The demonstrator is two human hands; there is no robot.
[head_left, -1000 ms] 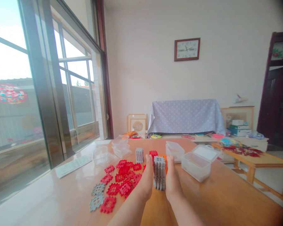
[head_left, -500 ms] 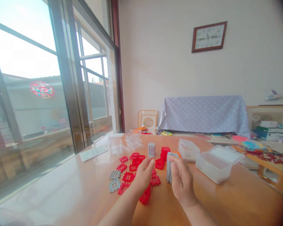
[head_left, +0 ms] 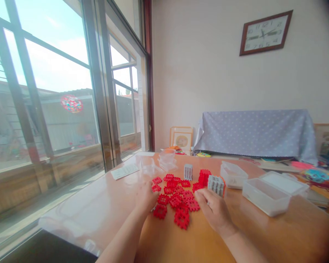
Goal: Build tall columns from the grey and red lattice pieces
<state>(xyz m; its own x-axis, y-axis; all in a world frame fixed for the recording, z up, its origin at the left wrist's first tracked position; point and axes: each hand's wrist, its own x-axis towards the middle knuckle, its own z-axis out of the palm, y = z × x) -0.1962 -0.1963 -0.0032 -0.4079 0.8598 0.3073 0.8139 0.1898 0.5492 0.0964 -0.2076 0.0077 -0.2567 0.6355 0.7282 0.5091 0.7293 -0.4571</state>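
My left hand [head_left: 148, 197] is over the left side of a spread of red square interlocking tiles [head_left: 176, 200]. Its fingertips are blurred and mostly hidden, and only a sliver of grey shows beneath the palm. My right hand [head_left: 218, 212] hovers at the right edge of the spread, thumb and curled fingers apart, nothing seen between them. Just behind it stands a grey tile stack [head_left: 216, 184], with an orange edge showing at its right. A red tile stack [head_left: 204, 178] is beside that, and a smaller grey stack [head_left: 188, 172] stands farther back.
To the right sit an open clear plastic box [head_left: 265, 197] with its lid folded back and another clear box [head_left: 233, 175]. Clear plastic containers [head_left: 166, 160] and a printed sheet [head_left: 125, 171] lie at the back left. A dark object [head_left: 44, 248] is at the lower left.
My right hand has let go of the grey stack, which now stands by the orange edge. My left hand has moved left, over where two grey tiles lay. The view has turned left.
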